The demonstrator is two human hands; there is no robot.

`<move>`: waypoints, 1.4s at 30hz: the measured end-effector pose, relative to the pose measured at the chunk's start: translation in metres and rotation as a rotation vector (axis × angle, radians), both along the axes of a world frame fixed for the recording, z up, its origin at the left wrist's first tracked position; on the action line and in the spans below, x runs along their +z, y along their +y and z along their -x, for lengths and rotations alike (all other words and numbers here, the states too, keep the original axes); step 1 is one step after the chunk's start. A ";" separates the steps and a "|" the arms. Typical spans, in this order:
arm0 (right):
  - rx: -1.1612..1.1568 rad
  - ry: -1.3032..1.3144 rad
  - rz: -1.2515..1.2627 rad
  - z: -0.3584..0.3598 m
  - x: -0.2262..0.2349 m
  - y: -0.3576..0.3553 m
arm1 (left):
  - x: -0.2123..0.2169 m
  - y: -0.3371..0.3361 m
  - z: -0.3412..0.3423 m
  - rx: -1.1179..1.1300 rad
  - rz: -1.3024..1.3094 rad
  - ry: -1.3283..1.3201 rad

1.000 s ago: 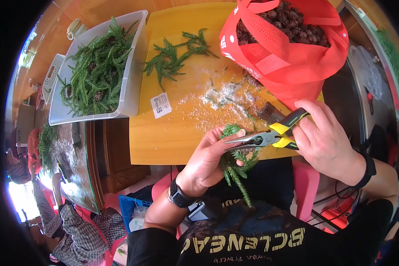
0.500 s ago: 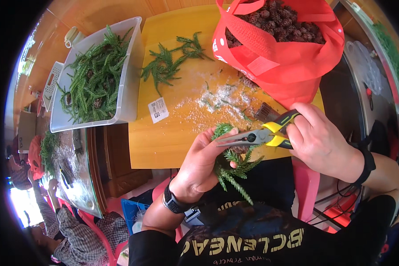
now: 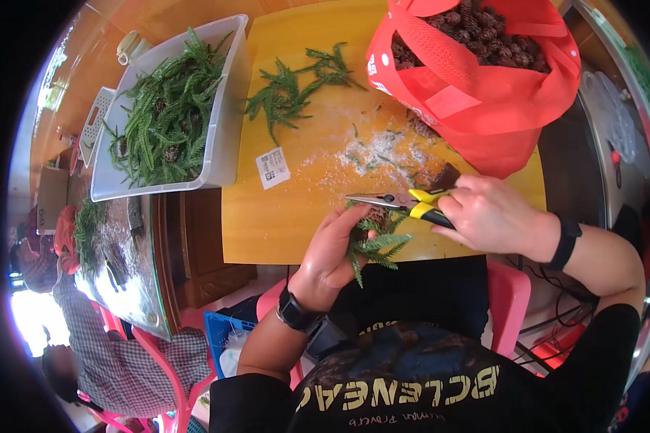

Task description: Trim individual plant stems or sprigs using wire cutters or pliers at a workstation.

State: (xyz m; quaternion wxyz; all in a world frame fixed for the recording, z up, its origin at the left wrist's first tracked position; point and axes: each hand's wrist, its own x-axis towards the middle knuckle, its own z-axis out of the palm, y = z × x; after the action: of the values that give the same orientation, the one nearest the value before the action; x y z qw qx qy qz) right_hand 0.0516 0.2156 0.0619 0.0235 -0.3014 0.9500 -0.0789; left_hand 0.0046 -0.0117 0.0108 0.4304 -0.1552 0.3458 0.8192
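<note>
My left hand (image 3: pixel 326 252) is closed around an artificial green pine sprig (image 3: pixel 380 250), whose needles stick out to the right and below the fingers. A brown pine cone (image 3: pixel 377 214) shows at the top of the sprig, partly covered by the tool. In my closed right hand (image 3: pixel 492 216) are long-nose pliers (image 3: pixel 400 202) with yellow and black handles. Their jaws look closed or nearly so and point left, just above my left thumb and the cone. Whether the jaws grip anything cannot be made out.
A clear plastic bin (image 3: pixel 227 137) of pine sprigs stands left. Loose sprigs (image 3: pixel 280 94), a white label (image 3: pixel 273 168) and white crumbs (image 3: pixel 379 154) lie on the yellow table (image 3: pixel 267 231). A red bag (image 3: pixel 498 137) of pine cones sits right. Another person (image 3: pixel 115 353) sits far left.
The pliers have turned more level, and their handles have drawn closer together. My left hand and the sprig have turned, the cone now more in sight. The view has shifted slightly.
</note>
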 end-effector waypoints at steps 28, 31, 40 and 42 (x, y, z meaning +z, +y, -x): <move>-0.275 0.076 0.509 -0.026 0.039 0.009 | 0.029 0.001 -0.007 0.107 -0.063 0.721; -0.288 0.161 0.493 -0.030 0.046 0.007 | 0.025 -0.001 -0.005 0.081 -0.046 0.879; -0.250 0.061 0.507 -0.046 0.055 0.000 | 0.020 0.001 -0.004 0.242 0.140 1.250; -0.277 -0.081 0.574 -0.051 0.048 -0.003 | 0.017 0.003 -0.003 0.244 0.166 1.269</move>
State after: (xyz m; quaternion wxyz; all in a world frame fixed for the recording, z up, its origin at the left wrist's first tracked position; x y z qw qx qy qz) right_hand 0.1024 0.2127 0.1096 -0.0358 -0.1601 0.9193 -0.3578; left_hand 0.0071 -0.0092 0.0278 0.0331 0.2879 0.5748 0.7653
